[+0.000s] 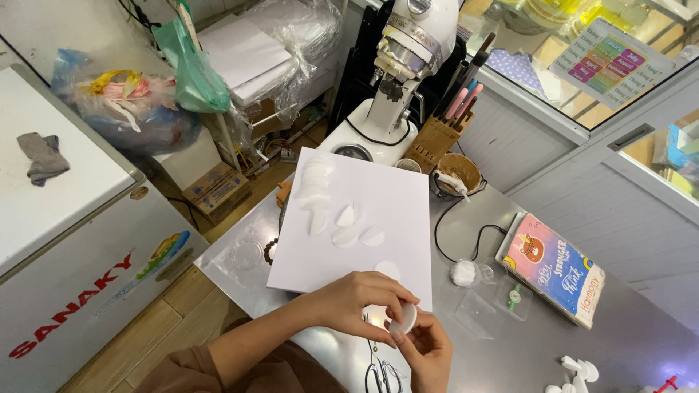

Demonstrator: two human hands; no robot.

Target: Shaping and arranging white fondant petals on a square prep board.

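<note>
My left hand (357,298) and my right hand (429,353) meet just past the near edge of a white square board (386,196) on the metal table (641,327). Together they pinch a small white round disc (404,319): the left fingers curl over its top and the right fingers hold it from below. Several more white discs and petal-shaped pieces (348,231) lie on the board, some stacked along its far left edge (314,182). Under my hands a pair of scissors (382,375) lies on the table.
A white stand mixer (397,65) and a wooden tool block (435,138) stand behind the board. To the right are a small bowl (459,171), a black cable (444,240), a clear tub of white pieces (464,273) and a colourful book (553,269). A white chest freezer (65,218) stands to the left.
</note>
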